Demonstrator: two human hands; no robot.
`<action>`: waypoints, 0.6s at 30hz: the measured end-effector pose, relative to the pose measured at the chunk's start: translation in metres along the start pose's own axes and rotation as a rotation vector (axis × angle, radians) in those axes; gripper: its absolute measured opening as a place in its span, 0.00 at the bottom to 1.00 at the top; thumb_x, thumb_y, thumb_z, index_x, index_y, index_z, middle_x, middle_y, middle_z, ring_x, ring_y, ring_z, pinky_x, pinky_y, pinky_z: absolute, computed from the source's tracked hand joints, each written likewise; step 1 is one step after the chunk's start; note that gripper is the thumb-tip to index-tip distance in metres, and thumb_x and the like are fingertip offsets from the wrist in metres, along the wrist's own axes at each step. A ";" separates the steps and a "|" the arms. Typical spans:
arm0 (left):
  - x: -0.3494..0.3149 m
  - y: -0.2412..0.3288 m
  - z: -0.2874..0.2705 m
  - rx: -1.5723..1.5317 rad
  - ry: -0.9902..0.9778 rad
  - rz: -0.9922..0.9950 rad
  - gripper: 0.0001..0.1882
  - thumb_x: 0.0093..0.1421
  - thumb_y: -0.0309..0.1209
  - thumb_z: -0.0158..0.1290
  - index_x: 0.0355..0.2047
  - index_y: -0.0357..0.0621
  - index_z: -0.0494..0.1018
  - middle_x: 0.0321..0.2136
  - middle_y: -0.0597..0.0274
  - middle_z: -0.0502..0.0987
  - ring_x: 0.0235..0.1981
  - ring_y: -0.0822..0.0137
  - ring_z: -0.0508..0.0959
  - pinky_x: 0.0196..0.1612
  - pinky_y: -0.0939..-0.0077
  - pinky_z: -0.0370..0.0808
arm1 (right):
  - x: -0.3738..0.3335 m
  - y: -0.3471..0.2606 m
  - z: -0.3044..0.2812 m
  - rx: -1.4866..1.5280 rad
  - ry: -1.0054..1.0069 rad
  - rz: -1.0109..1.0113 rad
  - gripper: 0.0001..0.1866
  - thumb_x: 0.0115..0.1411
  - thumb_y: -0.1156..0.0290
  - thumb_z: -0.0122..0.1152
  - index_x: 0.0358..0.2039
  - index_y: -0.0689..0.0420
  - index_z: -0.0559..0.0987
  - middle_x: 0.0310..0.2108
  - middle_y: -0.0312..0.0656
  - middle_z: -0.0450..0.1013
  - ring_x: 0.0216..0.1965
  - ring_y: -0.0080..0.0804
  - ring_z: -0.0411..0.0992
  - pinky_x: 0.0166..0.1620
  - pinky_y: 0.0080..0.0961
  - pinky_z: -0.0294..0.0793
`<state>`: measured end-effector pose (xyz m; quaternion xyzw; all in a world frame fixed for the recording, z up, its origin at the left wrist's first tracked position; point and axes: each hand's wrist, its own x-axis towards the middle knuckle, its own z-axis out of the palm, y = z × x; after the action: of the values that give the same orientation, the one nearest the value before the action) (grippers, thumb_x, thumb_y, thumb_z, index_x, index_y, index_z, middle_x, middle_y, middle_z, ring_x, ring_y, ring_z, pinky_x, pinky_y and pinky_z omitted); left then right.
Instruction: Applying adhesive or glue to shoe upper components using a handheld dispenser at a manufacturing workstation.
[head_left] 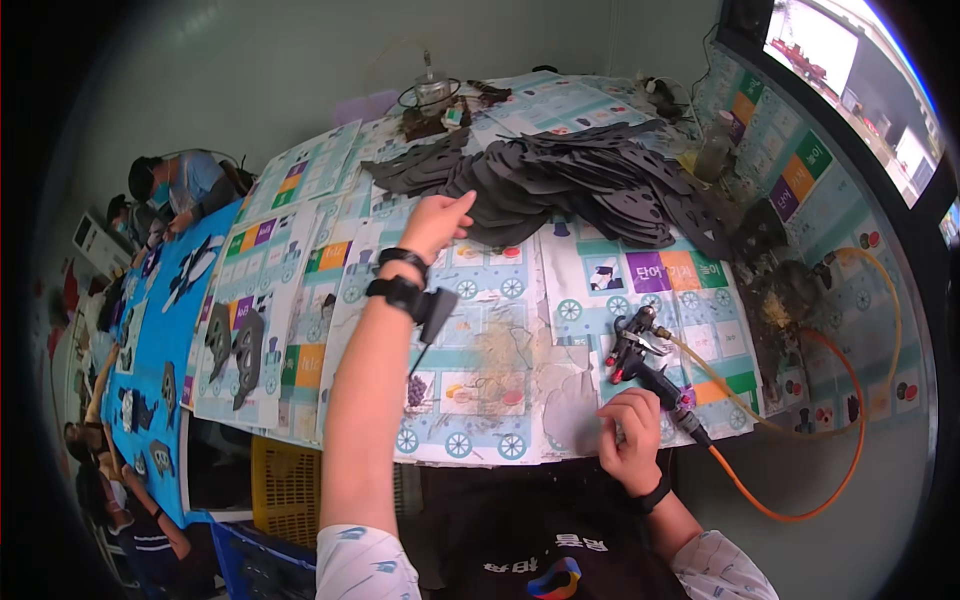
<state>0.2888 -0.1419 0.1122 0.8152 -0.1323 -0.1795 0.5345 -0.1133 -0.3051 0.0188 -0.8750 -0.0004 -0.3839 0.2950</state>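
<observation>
A broad, overlapping heap of thin dark grey cut-out sheets lies across the far part of the table; several have small holes. My left hand reaches out to the heap's near left edge. Its fingertips are apart, and no sheet shows lifted in them. By the table's front edge, my right hand is loosely curled with nothing visible in it. Just beyond it lies a black spray gun with brass-coloured fittings. A yellowish hose and an orange hose run from the gun's area to the right.
Printed sheets cover the table, stained in the middle. Two grey cut-outs lie at the left. A metal pot stands at the back, a jar at the right. Beyond a blue table, other people work. A yellow crate sits below.
</observation>
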 end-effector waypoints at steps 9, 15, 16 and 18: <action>0.069 0.017 0.048 0.448 0.672 0.496 0.15 0.60 0.39 0.63 0.28 0.40 0.78 0.23 0.55 0.83 0.23 0.58 0.82 0.29 0.62 0.76 | -0.005 0.000 -0.004 0.100 -0.028 0.001 0.12 0.42 0.83 0.61 0.30 0.58 0.78 0.34 0.42 0.76 0.43 0.46 0.74 0.47 0.39 0.71; -0.086 0.053 -0.022 -0.078 0.391 0.403 0.13 0.70 0.32 0.55 0.48 0.36 0.73 0.32 0.55 0.85 0.21 0.73 0.78 0.22 0.79 0.68 | -0.003 0.009 -0.007 0.126 -0.004 0.038 0.10 0.44 0.82 0.58 0.30 0.58 0.77 0.33 0.45 0.75 0.43 0.50 0.74 0.50 0.42 0.72; -0.125 0.048 -0.036 -0.069 0.416 0.353 0.13 0.70 0.32 0.55 0.48 0.36 0.73 0.32 0.55 0.85 0.21 0.73 0.78 0.22 0.79 0.68 | 0.002 0.001 -0.017 0.127 0.013 0.074 0.11 0.44 0.83 0.57 0.31 0.60 0.76 0.35 0.48 0.74 0.43 0.51 0.73 0.51 0.42 0.72; -0.185 0.019 -0.054 -0.313 0.150 0.284 0.15 0.69 0.30 0.55 0.50 0.32 0.70 0.36 0.49 0.85 0.24 0.70 0.82 0.26 0.78 0.73 | 0.007 -0.012 -0.037 -0.052 0.006 0.140 0.15 0.49 0.85 0.58 0.39 0.63 0.76 0.42 0.51 0.74 0.48 0.53 0.72 0.54 0.43 0.71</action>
<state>0.1455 -0.0289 0.1772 0.7067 -0.1760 -0.0598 0.6827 -0.1357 -0.3161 0.0494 -0.8791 0.0717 -0.3646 0.2984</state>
